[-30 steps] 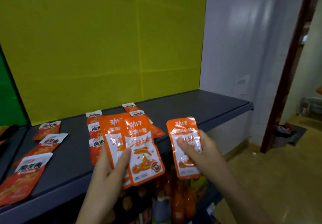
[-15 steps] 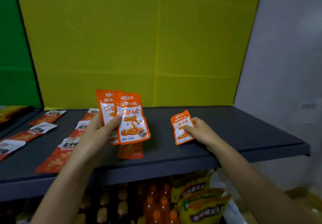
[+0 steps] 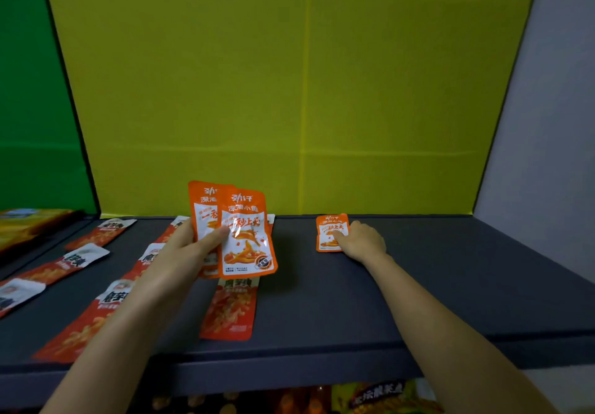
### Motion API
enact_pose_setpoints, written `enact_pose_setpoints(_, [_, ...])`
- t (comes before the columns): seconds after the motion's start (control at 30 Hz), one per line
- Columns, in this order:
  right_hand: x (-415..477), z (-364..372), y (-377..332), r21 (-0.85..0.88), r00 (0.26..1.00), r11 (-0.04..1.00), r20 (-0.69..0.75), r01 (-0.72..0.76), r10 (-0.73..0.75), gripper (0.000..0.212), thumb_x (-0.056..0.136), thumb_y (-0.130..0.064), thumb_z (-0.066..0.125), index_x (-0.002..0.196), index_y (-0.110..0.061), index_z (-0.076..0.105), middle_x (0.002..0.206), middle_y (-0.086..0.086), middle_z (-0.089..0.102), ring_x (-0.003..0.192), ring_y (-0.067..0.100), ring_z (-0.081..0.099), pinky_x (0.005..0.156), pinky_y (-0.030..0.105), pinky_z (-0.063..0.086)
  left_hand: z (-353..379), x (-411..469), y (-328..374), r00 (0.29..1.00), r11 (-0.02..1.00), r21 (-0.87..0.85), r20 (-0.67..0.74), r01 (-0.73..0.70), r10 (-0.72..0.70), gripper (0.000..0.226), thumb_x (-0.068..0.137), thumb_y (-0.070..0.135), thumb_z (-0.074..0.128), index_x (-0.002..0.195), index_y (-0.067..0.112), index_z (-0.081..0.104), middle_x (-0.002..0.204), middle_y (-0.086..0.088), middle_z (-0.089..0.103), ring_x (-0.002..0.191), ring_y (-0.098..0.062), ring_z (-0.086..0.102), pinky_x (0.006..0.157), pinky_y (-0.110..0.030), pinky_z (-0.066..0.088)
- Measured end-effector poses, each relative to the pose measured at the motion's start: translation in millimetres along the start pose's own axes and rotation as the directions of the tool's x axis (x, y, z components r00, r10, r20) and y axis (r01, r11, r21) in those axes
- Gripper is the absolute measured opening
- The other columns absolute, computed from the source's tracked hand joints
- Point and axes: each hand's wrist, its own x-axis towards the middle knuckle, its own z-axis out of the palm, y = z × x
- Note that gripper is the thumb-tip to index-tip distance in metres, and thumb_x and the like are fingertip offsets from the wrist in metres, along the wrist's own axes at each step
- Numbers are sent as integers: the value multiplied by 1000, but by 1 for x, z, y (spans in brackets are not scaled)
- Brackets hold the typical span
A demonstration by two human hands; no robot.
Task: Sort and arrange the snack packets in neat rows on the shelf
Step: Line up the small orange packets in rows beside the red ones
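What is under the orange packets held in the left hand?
A red packet lies flat on the shelf below them, its top edge covered. Anything else behind the orange packets and left hand is hidden.

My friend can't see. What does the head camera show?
A right hand rests on one orange packet at the back of a dark shelf; the left hand holds two orange packets upright. Red packets lie in rows.

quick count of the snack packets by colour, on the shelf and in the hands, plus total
orange packets: 3 (2 in left hand, 1 at right hand)
red packets with white tops: 8 showing
total: 11
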Motion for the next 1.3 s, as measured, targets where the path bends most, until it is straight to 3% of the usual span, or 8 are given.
enact_pose_setpoints(0.33, [25, 9, -10, -64, 1000, 998, -17, 24, -25, 68, 91, -47, 44, 138, 1, 32, 143, 18, 37, 131, 33, 35, 104, 40, 34, 2, 10, -8, 1000, 1000, 14, 17, 16, -16, 24, 91, 20, 53, 114, 19, 57, 101, -3, 72, 82, -16, 71, 63, -27, 53])
enact_pose_setpoints(0.57, [20, 2, -17, -12, 996, 1000, -83, 27, -28, 62, 94, -47, 38, 134, -1, 36, 140, 18, 38, 129, 34, 36, 101, 42, 35, 5, 12, -7, 1000, 1000, 4, 23, -7, 7, 22, 91, 18, 53, 113, 18, 58, 100, -2, 72, 77, -12, 71, 58, -22, 55])
enact_pose_setpoints(0.67, [-3, -17, -32, 183, 964, 956, -181, 229, -196, 48, 96, -46, 32, 109, -7, 57, 119, 13, 55, 112, 30, 50, 91, 38, 39, 13, 10, -4, 998, 999, -34, 52, -17, 19, 12, 91, 14, 52, 99, 21, 59, 90, 1, 71, 64, -6, 71, 50, -17, 54])
enact_pose_setpoints(0.8, [-57, -33, -51, 488, 924, 801, -28, 346, -382, 50, 94, -52, 32, 81, -14, 63, 76, -1, 62, 80, 18, 57, 77, 33, 41, 27, 11, -2, 996, 1000, -16, 91, -15, 17, 16, 92, 17, 53, 107, 19, 59, 95, 0, 72, 77, -14, 71, 64, -26, 55])
enact_pose_setpoints(0.97, [-80, -27, -44, 627, 900, 691, -39, 360, -433, 50, 88, -46, 55, 86, 3, 63, 90, 19, 71, 80, 30, 67, 73, 41, 49, 44, 11, -3, 986, 1000, 5, 164, -22, 21, 15, 93, 17, 51, 105, 21, 58, 100, 0, 70, 86, -16, 68, 76, -29, 55])
enact_pose_setpoints(1.1, [-69, -37, -17, 743, 942, 598, -133, 301, -309, 26, 90, -27, 57, 71, -10, 62, 80, 11, 69, 77, 20, 60, 72, 34, 43, 43, 14, -2, 996, 998, -50, 87, -33, 37, 13, 93, 14, 50, 103, 15, 59, 100, -8, 69, 84, -21, 65, 84, -39, 52])
enact_pose_setpoints(1.2, [-55, -33, 11, 672, 971, 703, -117, 232, -209, 28, 89, -31, 59, 68, -13, 66, 83, 11, 72, 81, 24, 66, 72, 35, 46, 36, 15, 0, 999, 993, -119, 46, -8, 14, 10, 93, 13, 50, 92, 20, 57, 88, -4, 66, 78, -19, 63, 80, -36, 51])
enact_pose_setpoints(1.3, [-48, -16, 24, 581, 985, 801, -4, 144, -174, 39, 87, -37, 59, 71, -2, 64, 89, 19, 72, 83, 27, 68, 70, 32, 44, 30, 15, -2, 998, 992, -128, 58, 0, 8, 12, 93, 13, 51, 101, 16, 59, 95, -8, 68, 86, -25, 65, 87, -44, 50])
